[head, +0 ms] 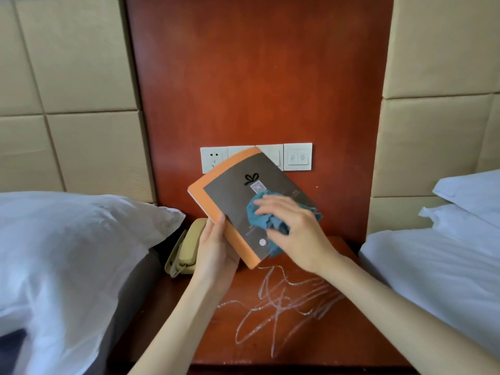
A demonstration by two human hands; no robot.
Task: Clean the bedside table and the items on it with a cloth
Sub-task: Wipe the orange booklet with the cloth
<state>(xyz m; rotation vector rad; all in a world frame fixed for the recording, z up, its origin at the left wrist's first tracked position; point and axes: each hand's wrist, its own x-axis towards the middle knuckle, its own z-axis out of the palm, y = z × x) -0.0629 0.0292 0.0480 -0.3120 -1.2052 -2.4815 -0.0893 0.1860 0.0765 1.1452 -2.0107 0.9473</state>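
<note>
A pillow (67, 239) is cut off at the left edge and hides part of the phone (186, 247) on the surface (365, 334). The left hand (216, 250) covers the phone's right side and grips the booklet (243, 190) by its lower edge, tilted above the surface. The booklet hides the middle switches (297, 157); its print is too small to read. The right hand (295, 228) clasps a bunched cloth (259, 215) against the cover, hiding most of it. Pale streaks (284, 299) cross the surface. A bed (433, 266) runs off right
</note>
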